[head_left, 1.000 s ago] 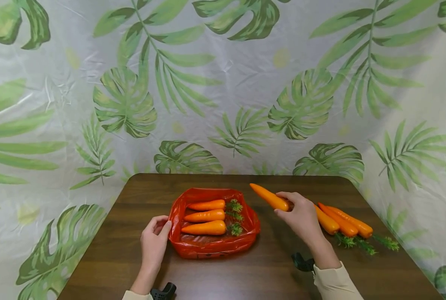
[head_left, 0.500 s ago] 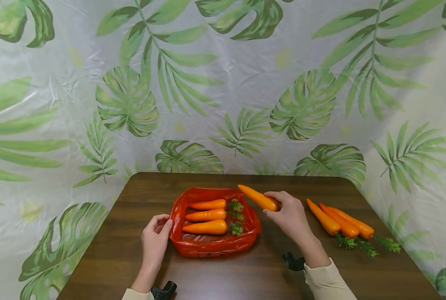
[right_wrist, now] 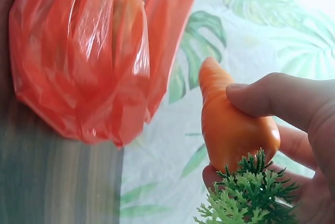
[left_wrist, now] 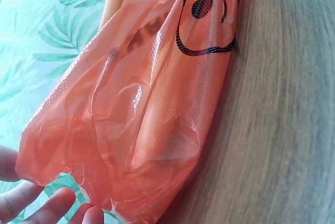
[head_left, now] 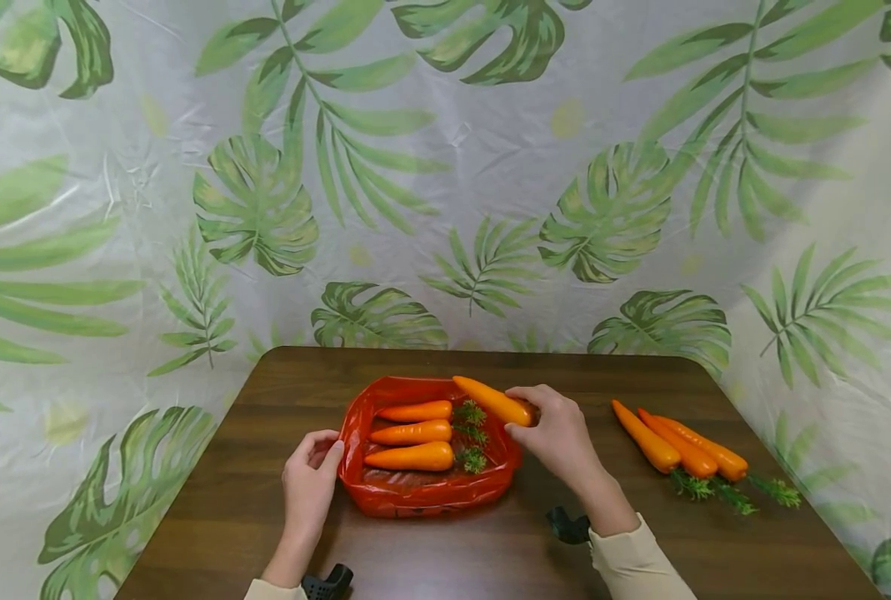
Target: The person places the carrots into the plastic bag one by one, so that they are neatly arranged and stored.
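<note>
Brown table [head_left: 445,558] beneath, right fingers [right_wrist: 296,143] curl round a carrot [head_left: 492,401] — left fingers [left_wrist: 55,205] pinch the red bag [head_left: 430,502].

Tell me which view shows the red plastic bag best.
The head view: the red plastic bag appears almost whole, mouth open. The left wrist view shows a black-printed side; the right wrist view, one crumpled end.

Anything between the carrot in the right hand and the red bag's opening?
Nothing visible: the right hand holds the carrot apparently above the open red plastic bag. Inside the bag lie three other carrots.
</note>
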`<state>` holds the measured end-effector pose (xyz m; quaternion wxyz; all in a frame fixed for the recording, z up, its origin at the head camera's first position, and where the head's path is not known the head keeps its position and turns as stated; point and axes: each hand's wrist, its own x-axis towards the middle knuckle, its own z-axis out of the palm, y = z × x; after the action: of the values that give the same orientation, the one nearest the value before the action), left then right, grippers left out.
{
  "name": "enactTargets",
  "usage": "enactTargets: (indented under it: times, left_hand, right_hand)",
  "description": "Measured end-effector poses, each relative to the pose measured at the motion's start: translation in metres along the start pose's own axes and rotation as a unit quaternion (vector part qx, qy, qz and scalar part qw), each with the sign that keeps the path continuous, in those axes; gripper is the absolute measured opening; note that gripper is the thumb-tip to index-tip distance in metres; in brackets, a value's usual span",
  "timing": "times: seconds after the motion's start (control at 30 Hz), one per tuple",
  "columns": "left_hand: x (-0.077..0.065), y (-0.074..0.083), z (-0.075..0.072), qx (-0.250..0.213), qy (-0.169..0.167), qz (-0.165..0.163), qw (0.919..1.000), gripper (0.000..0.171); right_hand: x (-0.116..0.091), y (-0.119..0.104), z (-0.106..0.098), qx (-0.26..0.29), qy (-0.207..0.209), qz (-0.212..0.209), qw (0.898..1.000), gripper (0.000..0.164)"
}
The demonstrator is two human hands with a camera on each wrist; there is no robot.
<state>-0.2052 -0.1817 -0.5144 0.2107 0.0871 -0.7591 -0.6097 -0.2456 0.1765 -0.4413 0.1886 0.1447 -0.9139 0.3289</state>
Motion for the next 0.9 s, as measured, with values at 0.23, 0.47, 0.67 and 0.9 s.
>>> enactTargets:
  times: [0.23, 0.47, 0.67, 0.9]
  left_hand:
    - [0.000, -0.001, 0.001, 0.009, 0.004, 0.002, 0.9999, 0.016]
    - [0.001, -0.002, 0.000, 0.011, -0.002, -0.003, 0.9999, 0.017]
    - [0.001, -0.004, 0.001, 0.014, -0.001, -0.002, 0.9999, 0.017]
    - [0.002, -0.003, 0.001, 0.012, -0.001, 0.000, 0.9999, 0.017]
  right_hand:
    - [0.003, -0.007, 0.009, 0.007, -0.011, -0.004, 1.000, 0.044]
    - [0.002, -0.015, 0.018, 0.020, -0.016, -0.013, 1.000, 0.043]
    - [0.001, -0.023, 0.027, 0.020, -0.020, -0.025, 0.999, 0.044]
    - [0.000, -0.031, 0.036, 0.021, -0.035, -0.033, 0.999, 0.046]
